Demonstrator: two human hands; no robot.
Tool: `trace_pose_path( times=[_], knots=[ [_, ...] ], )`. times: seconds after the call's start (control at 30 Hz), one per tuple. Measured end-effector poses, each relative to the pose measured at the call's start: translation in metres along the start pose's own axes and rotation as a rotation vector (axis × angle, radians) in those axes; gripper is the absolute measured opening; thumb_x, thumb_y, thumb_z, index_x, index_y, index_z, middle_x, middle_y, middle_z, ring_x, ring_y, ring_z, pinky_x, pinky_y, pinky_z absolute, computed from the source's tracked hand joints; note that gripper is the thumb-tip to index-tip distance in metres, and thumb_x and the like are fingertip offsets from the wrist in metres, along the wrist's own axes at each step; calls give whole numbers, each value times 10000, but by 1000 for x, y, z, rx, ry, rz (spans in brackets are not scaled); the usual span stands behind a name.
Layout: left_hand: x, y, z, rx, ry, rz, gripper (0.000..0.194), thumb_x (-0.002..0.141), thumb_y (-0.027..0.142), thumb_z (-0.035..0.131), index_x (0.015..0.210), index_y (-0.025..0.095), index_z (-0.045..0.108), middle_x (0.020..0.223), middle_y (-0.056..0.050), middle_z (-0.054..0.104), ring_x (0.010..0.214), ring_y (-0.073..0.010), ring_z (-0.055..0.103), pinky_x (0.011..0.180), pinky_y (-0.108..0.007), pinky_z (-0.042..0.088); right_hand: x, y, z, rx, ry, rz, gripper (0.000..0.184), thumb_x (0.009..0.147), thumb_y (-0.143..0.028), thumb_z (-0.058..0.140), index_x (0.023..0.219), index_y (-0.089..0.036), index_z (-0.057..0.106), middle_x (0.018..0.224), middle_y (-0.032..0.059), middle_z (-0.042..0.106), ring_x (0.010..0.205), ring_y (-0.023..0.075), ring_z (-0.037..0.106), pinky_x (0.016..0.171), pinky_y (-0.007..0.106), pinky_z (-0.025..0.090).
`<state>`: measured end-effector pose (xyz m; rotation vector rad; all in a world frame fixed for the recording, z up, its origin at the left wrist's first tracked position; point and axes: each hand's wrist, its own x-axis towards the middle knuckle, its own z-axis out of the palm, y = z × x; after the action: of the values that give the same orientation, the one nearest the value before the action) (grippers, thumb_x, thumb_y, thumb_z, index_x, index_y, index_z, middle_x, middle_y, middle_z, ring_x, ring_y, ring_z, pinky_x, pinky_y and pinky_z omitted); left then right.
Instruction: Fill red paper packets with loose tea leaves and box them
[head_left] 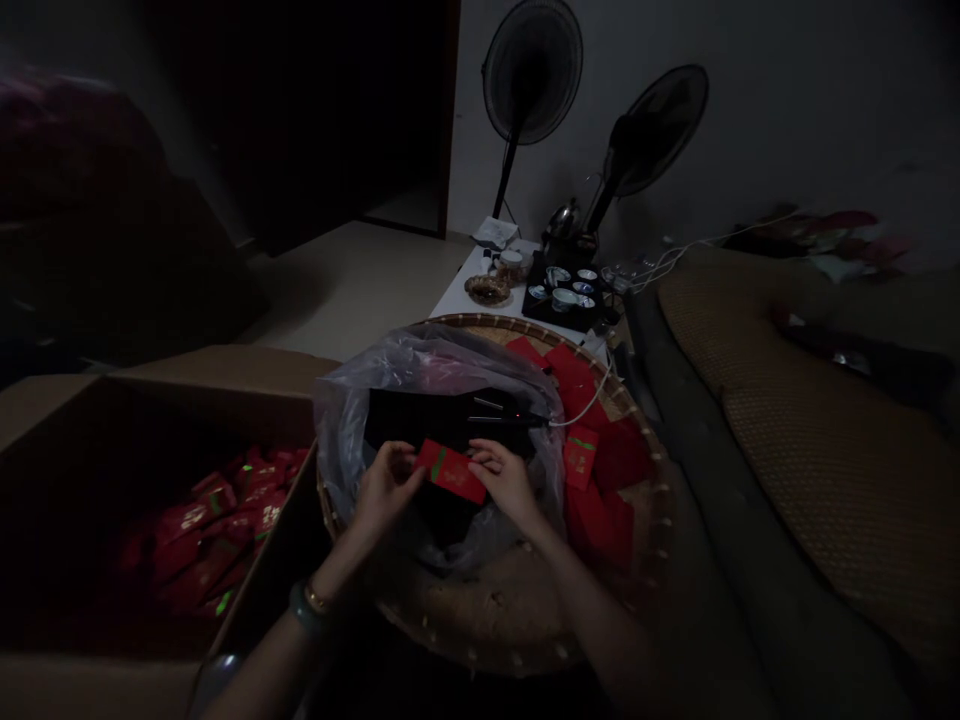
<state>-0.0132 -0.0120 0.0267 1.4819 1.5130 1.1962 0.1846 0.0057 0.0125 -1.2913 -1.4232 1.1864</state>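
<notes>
Between my two hands is a red envelope [454, 472] with a green band and faint gold print. My left hand [390, 482] pinches its left end, and my right hand [504, 475] grips its right end. Beneath it lies a clear plastic bag [442, 350] with dark contents, opened out on a round woven bamboo tray [495, 610]. A thin dark device [510, 418] with a white cable and a small red light rests over the bag. More red envelopes [580, 455] are spread along the tray's right side.
At left stands an open cardboard box [225, 365] with many red packets [217, 515] inside. Beyond the tray, a white table [457, 293] carries a tea set on a black tray [534, 308] and a small basket [487, 290]. Two standing fans [532, 70] are behind. A woven-mat seat [810, 430] is at right.
</notes>
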Motion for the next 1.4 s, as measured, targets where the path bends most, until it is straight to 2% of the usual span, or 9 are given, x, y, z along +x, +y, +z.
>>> trace_pose_path(
  times=[0.1,0.23,0.37,0.57,0.83,1.03,1.13,1.23,1.4],
  knots=[
    [-2,4,-3,158,-179,89,532,652,237,679,1172,218,566,1047,-68,681,937,-215,628,811,-325,481,-1,-16,-7,-200,-151,-153,212,743,-141,552,908,-199,671,850,32,674,785,155,621,741,298,490],
    [-10,12,4,106,-420,-47,241,759,275,574,948,219,712,848,-37,737,764,-202,671,712,-274,494,-3,-28,-6,-389,-74,-310,348,779,-139,559,1110,-237,606,905,28,677,858,171,606,808,329,477],
    [-18,11,20,-241,-211,-268,287,699,362,640,864,145,730,797,-63,740,695,-209,675,618,-263,514,-5,-21,-4,-497,132,-378,402,812,-211,576,1213,-227,543,1056,76,645,997,215,565,876,378,457],
    [-23,7,30,-415,-149,-395,375,617,399,721,862,115,717,765,-69,741,650,-199,676,610,-282,533,-10,-17,-3,-581,121,-478,339,885,-249,486,1217,-230,557,1080,84,638,1011,225,551,907,396,432],
    [-26,7,21,-81,-176,-164,238,756,316,608,913,178,722,829,-44,742,722,-201,683,637,-276,533,-11,-23,-9,-588,168,-409,104,800,-303,616,829,-223,676,865,72,564,872,220,505,788,379,448],
    [-26,5,17,58,-198,-109,196,760,292,597,881,206,725,850,-31,742,767,-208,682,676,-282,525,-16,-22,-14,-546,-4,-490,157,844,-181,522,744,-206,640,804,65,609,827,197,534,772,354,447],
    [-24,0,19,-109,-182,-214,251,740,337,622,890,158,713,808,-52,739,713,-197,676,628,-268,523,-21,-20,-18,-394,-42,-414,98,830,-223,548,780,-205,630,809,48,646,808,184,583,762,331,466],
    [-21,-1,20,-257,-161,-291,299,711,366,648,876,124,712,775,-67,735,668,-189,667,599,-264,524,-26,-18,-19,-225,-127,-182,96,811,-269,565,841,-202,626,785,26,664,766,175,626,716,304,491],
    [-22,3,25,-285,-98,-262,305,727,368,621,901,140,725,873,-73,736,802,-216,671,736,-320,537,-26,-11,-13,80,-361,24,394,733,-407,644,1053,-179,625,983,62,689,893,208,642,834,377,493]
  ],
)
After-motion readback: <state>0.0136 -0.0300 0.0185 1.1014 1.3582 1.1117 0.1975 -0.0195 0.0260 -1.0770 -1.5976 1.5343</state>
